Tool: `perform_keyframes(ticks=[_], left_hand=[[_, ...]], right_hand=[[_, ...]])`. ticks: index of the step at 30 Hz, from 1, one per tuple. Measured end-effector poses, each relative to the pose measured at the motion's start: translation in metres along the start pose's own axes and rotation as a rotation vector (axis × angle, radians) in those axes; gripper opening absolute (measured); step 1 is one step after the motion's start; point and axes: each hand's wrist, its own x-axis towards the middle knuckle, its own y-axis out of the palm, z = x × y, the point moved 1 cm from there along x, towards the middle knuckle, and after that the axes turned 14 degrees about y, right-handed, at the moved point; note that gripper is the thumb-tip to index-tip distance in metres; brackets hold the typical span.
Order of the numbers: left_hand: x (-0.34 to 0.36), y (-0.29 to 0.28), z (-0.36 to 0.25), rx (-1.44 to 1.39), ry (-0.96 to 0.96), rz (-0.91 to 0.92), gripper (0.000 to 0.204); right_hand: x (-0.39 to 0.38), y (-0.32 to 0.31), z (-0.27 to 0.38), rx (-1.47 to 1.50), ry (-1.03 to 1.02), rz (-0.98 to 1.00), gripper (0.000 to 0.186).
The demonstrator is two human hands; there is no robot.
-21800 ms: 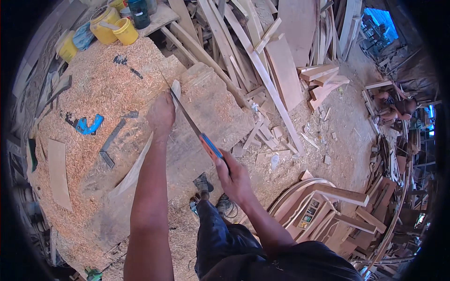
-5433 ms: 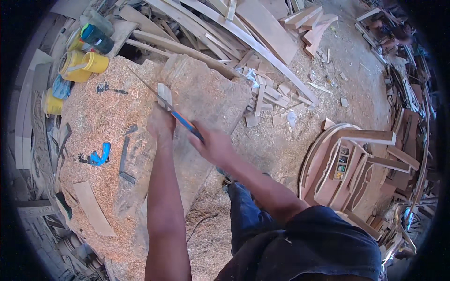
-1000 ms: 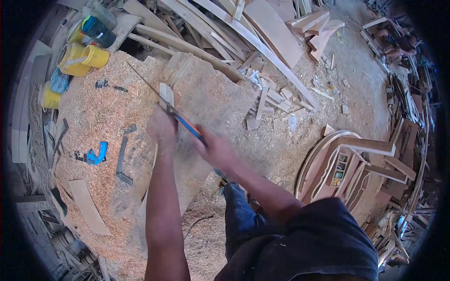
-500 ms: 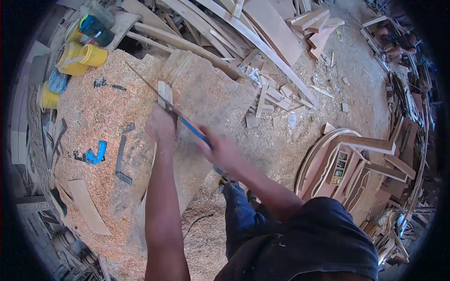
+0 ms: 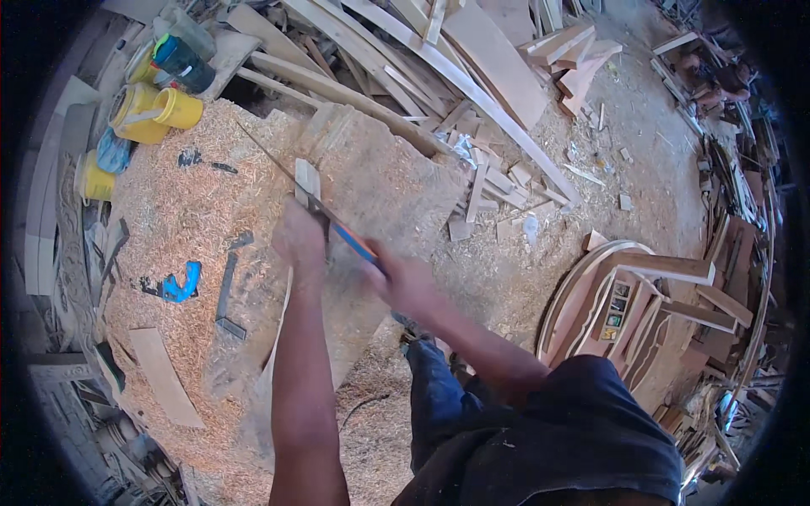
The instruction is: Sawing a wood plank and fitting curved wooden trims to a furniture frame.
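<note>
My left hand [image 5: 299, 240] presses down on a small pale wooden piece [image 5: 306, 180] that rests on a workbench [image 5: 396, 181] covered in sawdust. My right hand [image 5: 405, 282] grips the blue and orange handle of a hand saw [image 5: 291, 177]. The thin blade runs up and to the left, crossing the wooden piece just past my left fingers. Both hands are blurred by motion.
Yellow tubs [image 5: 156, 114] and a dark can [image 5: 181, 63] stand at the bench's far left. A blue clamp [image 5: 179, 284] and dark metal tools [image 5: 228, 287] lie in the shavings. Planks and offcuts [image 5: 472, 76] pile up behind; curved carved frames [image 5: 624, 295] lie on the floor at right.
The saw and my right hand shift slightly back and forth along the cut. My left hand stays on the wooden piece.
</note>
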Motion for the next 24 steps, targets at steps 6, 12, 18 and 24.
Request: perform_keyframes(ticks=[6, 12, 18, 24], left_hand=[[-0.002, 0.000, 0.020, 0.010, -0.052, 0.023, 0.033], [0.005, -0.005, 0.018, 0.043, -0.013, 0.012, 0.034], [-0.002, 0.009, 0.023, 0.034, 0.013, 0.012, 0.035], [-0.009, 0.000, 0.018, 0.039, -0.062, -0.069, 0.030]], right_hand=[[-0.073, -0.049, 0.014, -0.042, 0.098, 0.079, 0.045], [-0.099, -0.050, -0.036, -0.077, 0.181, 0.081, 0.053], [-0.036, -0.028, 0.027, -0.084, 0.024, 0.062, 0.049], [-0.142, -0.072, -0.051, 0.036, 0.039, 0.073, 0.048]])
